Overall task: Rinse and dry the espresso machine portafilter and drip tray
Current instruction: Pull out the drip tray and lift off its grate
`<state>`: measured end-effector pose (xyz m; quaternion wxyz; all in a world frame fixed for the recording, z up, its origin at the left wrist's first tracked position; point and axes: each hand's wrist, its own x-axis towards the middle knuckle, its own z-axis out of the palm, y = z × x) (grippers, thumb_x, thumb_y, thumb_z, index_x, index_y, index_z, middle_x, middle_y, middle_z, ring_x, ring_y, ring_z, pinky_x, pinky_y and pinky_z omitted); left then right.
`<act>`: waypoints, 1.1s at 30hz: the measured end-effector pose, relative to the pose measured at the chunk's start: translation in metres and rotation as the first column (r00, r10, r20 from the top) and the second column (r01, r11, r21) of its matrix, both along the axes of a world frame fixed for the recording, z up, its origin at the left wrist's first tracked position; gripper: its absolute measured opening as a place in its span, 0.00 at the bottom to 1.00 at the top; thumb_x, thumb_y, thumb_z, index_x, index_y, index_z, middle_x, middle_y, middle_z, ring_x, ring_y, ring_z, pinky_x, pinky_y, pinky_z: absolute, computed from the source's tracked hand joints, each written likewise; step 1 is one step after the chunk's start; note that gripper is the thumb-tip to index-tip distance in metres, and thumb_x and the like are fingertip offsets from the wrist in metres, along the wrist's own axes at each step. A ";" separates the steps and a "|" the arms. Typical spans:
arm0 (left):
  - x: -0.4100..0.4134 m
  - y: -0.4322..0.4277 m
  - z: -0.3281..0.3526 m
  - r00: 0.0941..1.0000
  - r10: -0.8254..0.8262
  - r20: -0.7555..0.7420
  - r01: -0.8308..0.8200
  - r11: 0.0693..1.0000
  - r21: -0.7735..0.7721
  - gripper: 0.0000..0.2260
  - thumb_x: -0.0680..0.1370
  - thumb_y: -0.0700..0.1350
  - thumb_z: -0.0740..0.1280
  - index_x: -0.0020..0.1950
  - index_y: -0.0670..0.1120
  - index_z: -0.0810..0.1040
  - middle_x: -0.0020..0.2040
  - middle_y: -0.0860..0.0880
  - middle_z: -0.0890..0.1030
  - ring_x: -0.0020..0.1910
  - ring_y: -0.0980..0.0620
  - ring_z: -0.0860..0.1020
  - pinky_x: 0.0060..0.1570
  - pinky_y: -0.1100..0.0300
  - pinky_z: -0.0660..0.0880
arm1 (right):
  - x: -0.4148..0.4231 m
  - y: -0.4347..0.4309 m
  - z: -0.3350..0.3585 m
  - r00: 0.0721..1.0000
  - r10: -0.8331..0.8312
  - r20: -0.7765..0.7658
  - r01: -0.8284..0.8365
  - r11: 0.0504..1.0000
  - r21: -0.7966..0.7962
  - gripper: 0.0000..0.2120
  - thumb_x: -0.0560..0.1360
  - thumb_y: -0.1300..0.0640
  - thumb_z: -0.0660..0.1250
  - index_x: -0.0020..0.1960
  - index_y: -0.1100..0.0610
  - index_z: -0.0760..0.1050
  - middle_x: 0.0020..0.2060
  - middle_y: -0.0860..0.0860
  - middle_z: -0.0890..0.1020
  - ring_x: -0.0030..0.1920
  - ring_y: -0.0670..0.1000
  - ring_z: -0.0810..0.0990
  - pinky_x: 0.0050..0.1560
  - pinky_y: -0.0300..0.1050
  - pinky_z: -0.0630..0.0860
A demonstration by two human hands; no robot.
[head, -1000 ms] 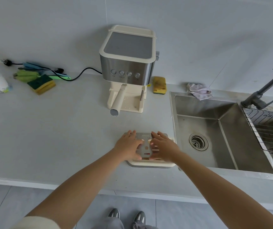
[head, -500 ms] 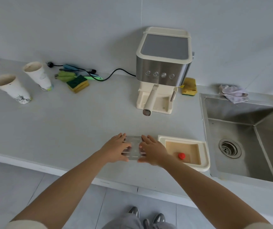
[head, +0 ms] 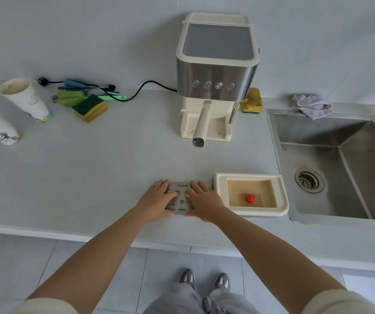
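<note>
A perforated metal grate (head: pixel 180 198) lies flat on the grey counter near its front edge. My left hand (head: pixel 157 201) and my right hand (head: pixel 203 202) rest on its two ends with fingers spread flat. Right beside it sits the cream drip tray (head: pixel 281 196), uncovered, holding brownish liquid and a red float (head: pixel 249 198). The espresso machine (head: pixel 217 71) stands at the back, with the portafilter's cream handle (head: pixel 202 123) sticking out toward me.
A steel sink (head: pixel 349 177) with its drain lies right of the tray. A crumpled cloth (head: pixel 311 105) sits behind the sink, a yellow sponge (head: pixel 252 100) by the machine. Another sponge (head: pixel 90 107), utensils, a power cord and two paper cups (head: pixel 23 99) occupy the left.
Both hands lifted the metal grate off the drip tray and set it down on the counter to the tray's left. The tray now stands uncovered.
</note>
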<state>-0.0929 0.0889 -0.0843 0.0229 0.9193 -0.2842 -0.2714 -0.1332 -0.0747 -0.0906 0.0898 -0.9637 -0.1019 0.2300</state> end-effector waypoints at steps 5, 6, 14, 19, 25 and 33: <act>0.000 -0.004 0.001 1.000 -0.006 0.025 0.006 1.000 -0.005 0.21 0.77 0.52 0.63 0.69 0.49 0.65 0.76 0.42 0.54 0.74 0.44 0.56 0.69 0.53 0.60 | 0.000 -0.001 -0.002 1.000 -0.017 0.015 0.017 1.000 0.020 0.26 0.76 0.47 0.62 0.68 0.58 0.60 0.71 0.56 0.60 0.72 0.56 0.57 0.70 0.50 0.61; 0.001 -0.004 0.001 1.000 -0.007 0.027 0.007 1.000 0.001 0.21 0.77 0.52 0.63 0.69 0.49 0.66 0.76 0.41 0.54 0.74 0.44 0.56 0.69 0.52 0.60 | 0.000 -0.001 -0.002 1.000 -0.016 0.015 0.015 1.000 0.018 0.26 0.76 0.48 0.62 0.69 0.58 0.59 0.71 0.56 0.59 0.72 0.56 0.56 0.70 0.50 0.60; -0.003 -0.028 0.001 1.000 0.023 0.016 -0.022 0.996 -0.081 0.34 0.74 0.56 0.66 0.74 0.48 0.56 0.76 0.42 0.55 0.75 0.43 0.56 0.71 0.49 0.58 | -0.004 -0.029 0.017 0.990 -0.114 0.086 0.106 0.990 0.096 0.31 0.78 0.46 0.59 0.75 0.52 0.50 0.77 0.53 0.48 0.76 0.53 0.45 0.74 0.46 0.46; -0.012 -0.065 0.008 0.998 0.055 -0.023 -0.058 0.978 -0.202 0.42 0.72 0.58 0.67 0.76 0.46 0.48 0.77 0.45 0.54 0.75 0.46 0.56 0.70 0.51 0.60 | -0.022 -0.076 0.030 0.963 -0.255 0.092 0.243 0.963 0.119 0.39 0.74 0.43 0.64 0.76 0.50 0.46 0.77 0.51 0.45 0.77 0.52 0.42 0.74 0.47 0.45; -0.031 -0.108 0.006 0.983 0.179 -0.030 -0.179 0.930 -0.320 0.50 0.64 0.57 0.76 0.75 0.43 0.50 0.71 0.46 0.64 0.70 0.46 0.64 0.62 0.56 0.63 | -0.053 -0.145 0.031 0.922 -0.385 0.048 0.379 0.920 0.103 0.52 0.68 0.40 0.70 0.76 0.49 0.37 0.76 0.54 0.38 0.76 0.54 0.37 0.74 0.52 0.43; -0.048 -0.138 0.009 0.924 0.376 -0.073 -0.376 0.852 -0.364 0.50 0.60 0.47 0.80 0.73 0.42 0.53 0.69 0.44 0.67 0.67 0.44 0.67 0.59 0.56 0.66 | -0.067 -0.199 0.013 0.925 -0.376 -0.058 0.380 0.907 0.184 0.63 0.64 0.40 0.74 0.73 0.59 0.28 0.75 0.58 0.35 0.75 0.57 0.34 0.74 0.52 0.41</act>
